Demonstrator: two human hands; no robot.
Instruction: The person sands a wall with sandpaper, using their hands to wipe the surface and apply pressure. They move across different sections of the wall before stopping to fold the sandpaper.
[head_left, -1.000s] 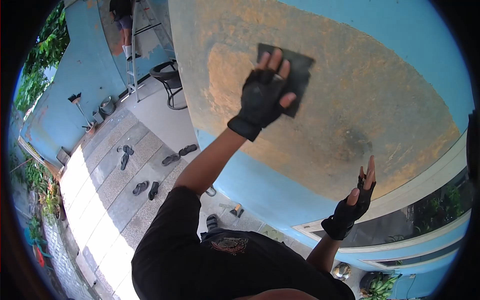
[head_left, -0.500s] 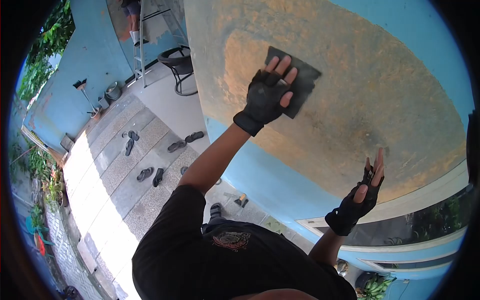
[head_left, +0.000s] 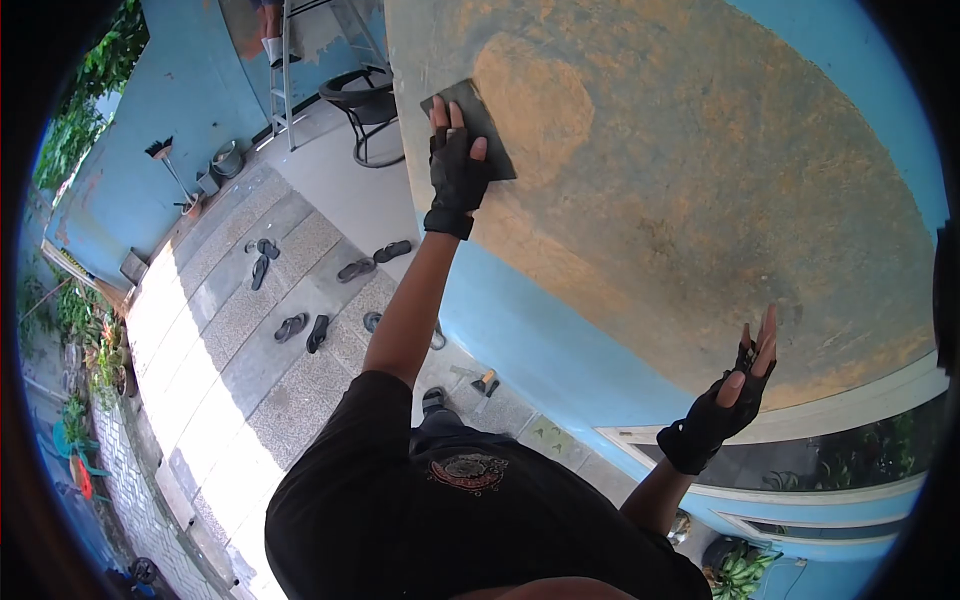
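My left hand point(head_left: 458, 165), in a black fingerless glove, presses a dark grey sheet of sandpaper point(head_left: 490, 145) flat against the wall point(head_left: 640, 160). Its fingers lie across the sheet, near the wall's left edge, and the thumb rests on it too. The wall is sky blue around a large worn patch of grey and orange-brown, with a lighter orange area beside the sandpaper. Lower right, my right hand point(head_left: 722, 405), gloved the same way, has its fingers stretched upward at the wall's surface and holds nothing.
Below my right hand runs a window point(head_left: 850, 460) with a pale frame. Several slippers point(head_left: 290, 327) lie on the paved floor, and a scraper-like tool point(head_left: 486, 383) is by the wall's foot. Farther back stand a black chair point(head_left: 362, 100), a ladder point(head_left: 281, 90) with a person's legs on it, and a broom point(head_left: 172, 165).
My left hand has slid the sandpaper leftward and slightly up along the wall to near its left edge. My right hand has stayed at nearly the same spot.
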